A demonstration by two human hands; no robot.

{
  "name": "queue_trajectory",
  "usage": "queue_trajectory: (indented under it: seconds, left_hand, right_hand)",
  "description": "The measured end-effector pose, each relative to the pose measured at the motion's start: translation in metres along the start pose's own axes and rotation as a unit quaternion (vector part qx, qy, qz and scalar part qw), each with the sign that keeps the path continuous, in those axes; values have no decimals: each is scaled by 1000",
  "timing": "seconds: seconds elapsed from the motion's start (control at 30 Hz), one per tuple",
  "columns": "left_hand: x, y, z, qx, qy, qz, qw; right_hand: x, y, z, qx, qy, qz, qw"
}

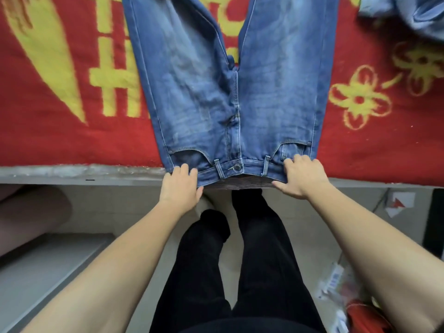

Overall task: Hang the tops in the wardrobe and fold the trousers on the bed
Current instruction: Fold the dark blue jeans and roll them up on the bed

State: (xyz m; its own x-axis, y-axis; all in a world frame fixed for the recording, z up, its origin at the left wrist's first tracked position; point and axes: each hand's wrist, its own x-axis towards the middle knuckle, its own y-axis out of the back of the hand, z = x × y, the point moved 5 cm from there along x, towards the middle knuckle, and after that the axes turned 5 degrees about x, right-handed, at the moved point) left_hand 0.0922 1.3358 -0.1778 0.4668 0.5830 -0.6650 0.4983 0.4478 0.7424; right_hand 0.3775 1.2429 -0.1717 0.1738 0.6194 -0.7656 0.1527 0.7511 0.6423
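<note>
Jeans (pixel 230 92) spread flat, front up, on red-and-yellow blanket (pixel 60 92); waistband at bed's near edge, legs pointing away. Left hand (pixel 180 186) gripping waistband's left corner, fingers on top, thumb beneath. Right hand (pixel 302 176) gripping the right corner likewise. Far right, bunched pale blue garment (pixel 408 15), possibly a top.

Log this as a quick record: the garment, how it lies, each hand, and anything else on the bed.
garment: blue jeans
lie: flat, front up, unfolded, waistband at the near bed edge
surface: red and yellow bedspread
left hand: grips waistband's left corner
right hand: grips waistband's right corner
also on bed: light blue garment, far right
</note>
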Motion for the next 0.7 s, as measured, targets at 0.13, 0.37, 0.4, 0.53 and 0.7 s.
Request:
queue_trajectory:
  seconds: [0.13, 0.37, 0.4, 0.53, 0.7]
  left_hand:
    - [20, 21, 24, -30, -62, 83, 994]
    - [28, 42, 57, -61, -75, 184, 978]
    - [25, 45, 59, -73, -81, 204, 973]
    - [12, 48, 66, -84, -116, 255, 956]
    - [12, 21, 73, -42, -133, 195, 971]
  right_hand:
    - [6, 8, -28, 16, 80, 87, 993]
    - [3, 1, -29, 94, 100, 135, 981]
    - [-2, 2, -28, 83, 117, 152, 978]
    - [-22, 3, -28, 73, 161, 211, 961]
    - [-13, -22, -43, 50, 203, 174, 962]
